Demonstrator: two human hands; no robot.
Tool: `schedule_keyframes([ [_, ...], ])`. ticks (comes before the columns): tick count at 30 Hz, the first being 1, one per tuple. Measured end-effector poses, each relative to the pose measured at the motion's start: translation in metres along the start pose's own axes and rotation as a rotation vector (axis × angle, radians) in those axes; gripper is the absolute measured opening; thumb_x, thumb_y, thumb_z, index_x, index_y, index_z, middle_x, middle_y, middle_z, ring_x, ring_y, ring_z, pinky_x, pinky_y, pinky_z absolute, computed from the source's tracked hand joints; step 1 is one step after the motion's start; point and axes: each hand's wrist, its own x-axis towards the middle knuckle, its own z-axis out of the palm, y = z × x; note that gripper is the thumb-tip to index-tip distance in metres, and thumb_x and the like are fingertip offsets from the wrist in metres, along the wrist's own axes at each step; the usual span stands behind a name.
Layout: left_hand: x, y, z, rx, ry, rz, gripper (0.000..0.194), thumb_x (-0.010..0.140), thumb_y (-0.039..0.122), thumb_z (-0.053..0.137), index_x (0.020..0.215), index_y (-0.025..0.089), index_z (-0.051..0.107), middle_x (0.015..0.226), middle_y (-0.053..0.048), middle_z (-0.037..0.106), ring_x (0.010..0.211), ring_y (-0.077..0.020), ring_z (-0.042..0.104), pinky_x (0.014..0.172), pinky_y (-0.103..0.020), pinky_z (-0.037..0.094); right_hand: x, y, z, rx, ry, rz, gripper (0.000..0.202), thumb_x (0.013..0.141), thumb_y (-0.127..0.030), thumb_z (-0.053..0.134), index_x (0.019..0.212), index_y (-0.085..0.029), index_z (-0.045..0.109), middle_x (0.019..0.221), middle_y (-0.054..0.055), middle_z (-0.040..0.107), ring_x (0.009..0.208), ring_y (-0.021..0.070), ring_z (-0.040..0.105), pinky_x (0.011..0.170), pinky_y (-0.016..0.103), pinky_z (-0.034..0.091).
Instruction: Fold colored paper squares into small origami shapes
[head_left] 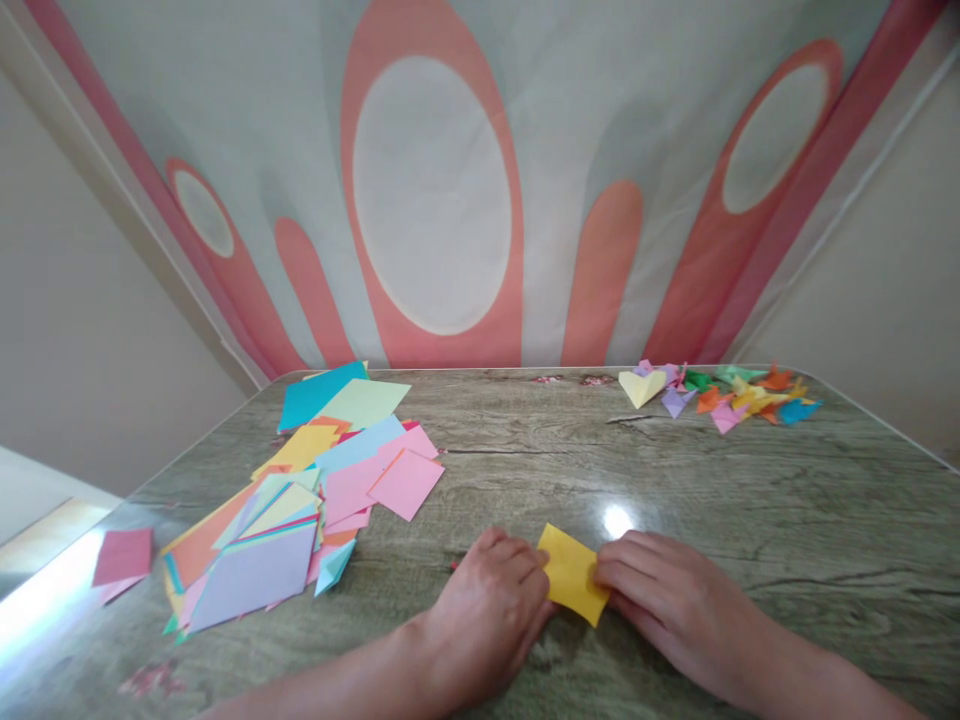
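Between my two hands is a small yellow sheet of origami paper [574, 575], tilted and slightly bowed just above the table. My left hand [499, 600] is closed on its left edge, with the fingers curled and the thumb mostly hidden. At the opposite edge, my right hand [667, 600] pinches the paper between its fingertips and a thumb I cannot see. Both wrists come in from the bottom of the view.
On the wood-grain table [525, 470], a spread pile of coloured paper sheets [255, 570] lies left. A dark pink square [124, 557] sits by the left edge. Folded paper figures [750, 398], with a cream paper heart [641, 386], cluster at the back right. A patterned backdrop [300, 130] rises behind.
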Motion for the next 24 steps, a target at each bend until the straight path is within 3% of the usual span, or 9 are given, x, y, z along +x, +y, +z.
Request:
schedule_keyframes([
  [6,0.001,-0.004,0.001,-0.107,0.049,-0.051,0.008,0.09,0.019,0.051,0.089,0.018,0.059,0.112,-0.004,0.065,0.102,-0.0214,0.056,0.091,-0.038,0.036,-0.006,0.008,0.005,0.072,-0.124,0.095,0.019,0.095,-0.016,0.046,0.09,-0.02,0.064,0.087,0.003,0.063,0.081,0.0174,0.059,0.074,0.032,0.046],
  [15,0.008,-0.009,-0.006,-0.262,-0.002,-0.405,0.021,0.078,0.036,0.071,0.076,0.019,0.06,0.087,-0.001,0.061,0.091,-0.0197,0.053,0.078,-0.031,0.035,-0.005,0.01,0.015,0.14,-0.151,0.343,0.023,0.096,-0.026,0.047,0.079,-0.02,0.061,0.081,0.002,0.059,0.074,0.0153,0.058,0.067,0.028,0.044],
  [24,0.012,-0.005,-0.012,-0.191,-0.07,-0.428,0.022,0.091,0.031,0.05,0.078,0.018,0.062,0.089,-0.005,0.06,0.091,-0.0213,0.052,0.079,-0.034,0.035,-0.003,0.011,0.021,0.039,-0.122,0.446,0.021,0.092,-0.027,0.052,0.073,-0.021,0.059,0.076,0.0,0.057,0.07,0.0166,0.057,0.064,0.029,0.041],
])
